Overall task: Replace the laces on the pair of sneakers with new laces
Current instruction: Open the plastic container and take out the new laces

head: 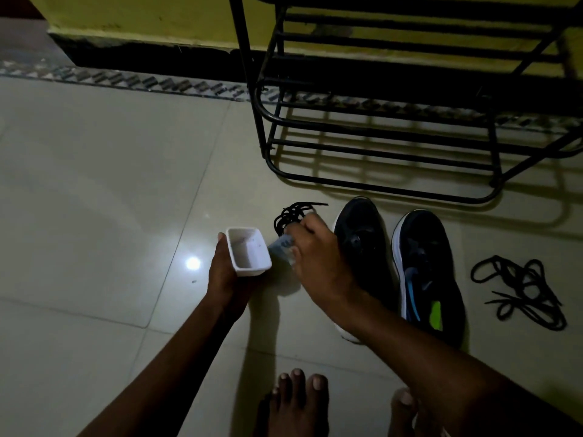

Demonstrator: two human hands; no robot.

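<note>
A: Hands?
B: L hand (225, 272) grips a small white tub (249, 252) from below. R hand (318, 250) pinches a crumpled clear packet (280, 247), just beside the tub.
A: Shoes?
B: Black sneakers (429, 266) sit side by side on the floor (94, 184), right of R hand. Lace bundle (291, 214) just beyond its fingers; 2nd lace pile (520, 288) right of the pair, apart.

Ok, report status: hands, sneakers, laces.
Left hand grips white tub. Right hand pinches small packet beside it. Sneakers side by side on floor; black laces loose right of them, another bundle past right hand. Nothing in the way.
</note>
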